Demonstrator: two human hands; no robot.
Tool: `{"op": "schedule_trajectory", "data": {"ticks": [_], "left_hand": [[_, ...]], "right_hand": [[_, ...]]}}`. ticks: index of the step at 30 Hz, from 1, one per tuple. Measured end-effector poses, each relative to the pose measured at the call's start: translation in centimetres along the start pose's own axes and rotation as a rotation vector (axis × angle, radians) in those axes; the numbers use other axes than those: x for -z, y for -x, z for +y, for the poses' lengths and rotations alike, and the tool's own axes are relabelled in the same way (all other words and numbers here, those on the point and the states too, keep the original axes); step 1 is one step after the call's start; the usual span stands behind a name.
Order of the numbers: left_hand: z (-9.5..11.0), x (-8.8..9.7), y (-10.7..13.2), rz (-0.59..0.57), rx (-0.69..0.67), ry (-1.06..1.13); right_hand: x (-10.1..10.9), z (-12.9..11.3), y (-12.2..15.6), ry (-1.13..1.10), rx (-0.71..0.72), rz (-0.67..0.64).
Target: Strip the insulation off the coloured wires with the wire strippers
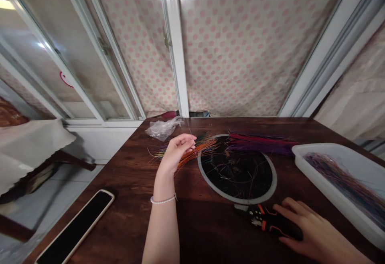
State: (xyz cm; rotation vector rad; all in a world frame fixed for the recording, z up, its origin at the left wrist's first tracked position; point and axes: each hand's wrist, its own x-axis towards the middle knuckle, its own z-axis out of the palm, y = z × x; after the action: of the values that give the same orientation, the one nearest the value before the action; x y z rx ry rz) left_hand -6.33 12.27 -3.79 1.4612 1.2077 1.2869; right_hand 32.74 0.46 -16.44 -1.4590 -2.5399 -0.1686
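Observation:
My left hand (180, 150) is raised over the table, thumb and fingers pinched on a thin wire (190, 129) that sticks out above and below the fingertips. Behind it lies a bundle of orange, yellow and blue wires (198, 148). My right hand (309, 226) is at the lower right, its thumb and fingers around the black and orange handles of a pair of wire strippers (270, 220). The tool's jaws point left, just below a round black mat (240, 176) with a grey rim. Short wire scraps are scattered on the mat.
Red and purple wires (258, 142) lie at the mat's far edge. A white plastic tub (333, 192) at right holds many wires. A crumpled clear bag (164, 127) lies at the back, a phone (76, 228) at left. Sliding windows with a dotted curtain (234, 47) stand behind the table.

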Motion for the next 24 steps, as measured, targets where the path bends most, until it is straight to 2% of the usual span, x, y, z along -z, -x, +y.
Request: {"op": "schedule_trajectory", "data": {"ticks": [3, 7, 9, 11, 13, 15, 21, 24], "left_hand": [[0.3, 0.1, 0.1, 0.024, -0.021, -0.079], [0.6, 0.2, 0.0, 0.110, -0.062, -0.305], [0.3, 0.1, -0.1, 0.170, -0.066, -0.452], [-0.3, -0.1, -0.3, 0.193, -0.049, -0.596], [-1.2, -0.4, -0.6, 0.166, -0.016, -0.721], [-2.3, -0.8, -0.9, 0.120, 0.029, -0.821], [-4.7, -2.3, -1.7, 0.040, 0.087, -0.988], [-5.0, -3.2, -1.8, -0.065, 0.089, -0.996]], "right_hand": [[0.0, -0.1, -0.5, 0.007, 0.010, 0.016], [-0.8, -0.5, -0.9, -0.024, 0.004, 0.048], [-0.8, -0.8, -1.2, -0.084, -0.083, 0.027], [-0.4, -1.2, -1.5, -0.242, -0.283, -0.016], [0.4, -1.5, -1.9, -0.432, -0.492, -0.042], [1.3, -1.7, -2.4, -0.578, -0.601, -0.050], [3.3, -2.2, -3.6, -0.993, -0.614, -0.040], [3.8, -2.5, -4.2, -1.195, -0.635, 0.017]]}}
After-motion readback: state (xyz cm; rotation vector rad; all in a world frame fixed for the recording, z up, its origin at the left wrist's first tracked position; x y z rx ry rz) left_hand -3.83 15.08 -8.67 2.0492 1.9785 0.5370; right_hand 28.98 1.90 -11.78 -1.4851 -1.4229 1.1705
